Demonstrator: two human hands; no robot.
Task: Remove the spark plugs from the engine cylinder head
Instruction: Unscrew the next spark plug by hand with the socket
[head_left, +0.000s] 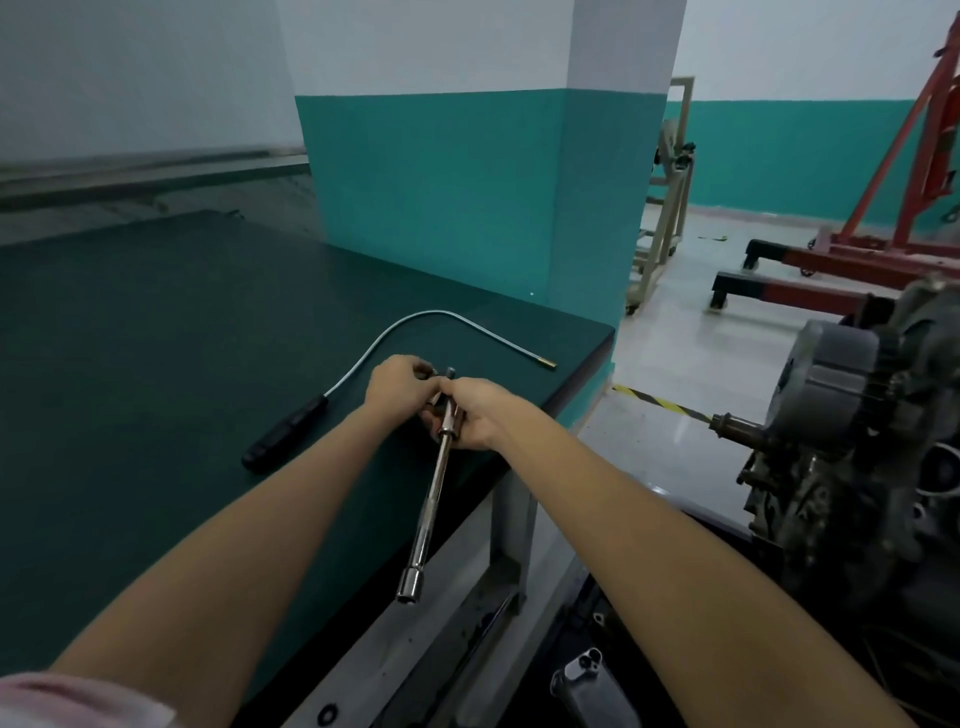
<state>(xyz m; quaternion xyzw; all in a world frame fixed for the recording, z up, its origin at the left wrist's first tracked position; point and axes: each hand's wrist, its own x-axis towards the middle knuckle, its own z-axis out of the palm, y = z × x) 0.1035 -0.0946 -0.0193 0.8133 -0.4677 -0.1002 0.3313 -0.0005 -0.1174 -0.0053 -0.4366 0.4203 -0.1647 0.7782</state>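
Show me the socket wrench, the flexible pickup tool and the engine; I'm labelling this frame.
socket wrench (434, 512): head view, middle of its chrome shaft.
flexible pickup tool (284, 439): head view, its black handle on the bench.
engine (852, 441): head view, its front face.

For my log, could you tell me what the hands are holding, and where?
Both hands grip the socket wrench at its top: right hand on the shaft, left hand on the crossbar.

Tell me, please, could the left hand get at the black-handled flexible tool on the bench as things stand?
Probably yes, once freed: the flexible tool lies uncovered on the bench just beside the left hand, but that hand and the right hand both grip the socket wrench.
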